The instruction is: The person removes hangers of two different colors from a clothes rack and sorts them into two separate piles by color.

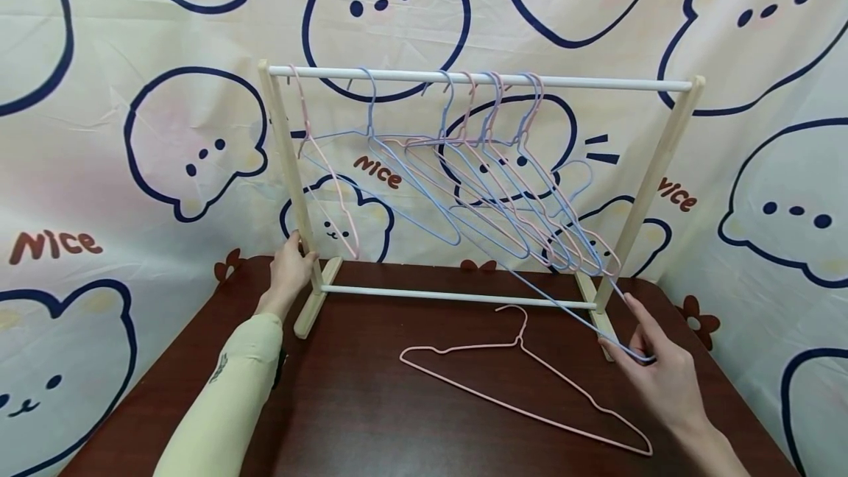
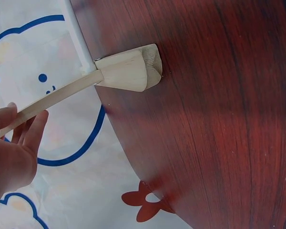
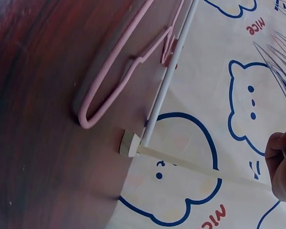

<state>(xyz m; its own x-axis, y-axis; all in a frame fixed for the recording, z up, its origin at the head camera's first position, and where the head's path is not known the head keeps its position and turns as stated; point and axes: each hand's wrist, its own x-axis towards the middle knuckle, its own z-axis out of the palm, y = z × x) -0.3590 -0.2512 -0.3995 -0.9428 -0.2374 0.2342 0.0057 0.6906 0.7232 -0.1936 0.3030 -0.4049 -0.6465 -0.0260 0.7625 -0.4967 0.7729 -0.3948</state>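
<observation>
My left hand [image 1: 289,274] grips the left wooden post [image 1: 288,168] of a small clothes rack low down, and the left wrist view shows its fingers [image 2: 35,131] around the post. At the rack's right end, my right hand [image 1: 672,374] pinches one corner of a light blue clothes hanger [image 1: 599,332] between thumb and fingers. That hanger is tilted, its hook close to the other hangers and below the white top rail [image 1: 609,84]. Several blue and pink hangers hang from the rail, mostly bunched right of its middle. A pink hanger [image 1: 477,347] lies flat before the rack.
The rack stands at the back of a dark brown table [image 1: 358,403], with a white lower bar [image 1: 424,294] between its wooden feet. Close behind and at both sides is a pale cloth [image 1: 165,35] printed with bear outlines.
</observation>
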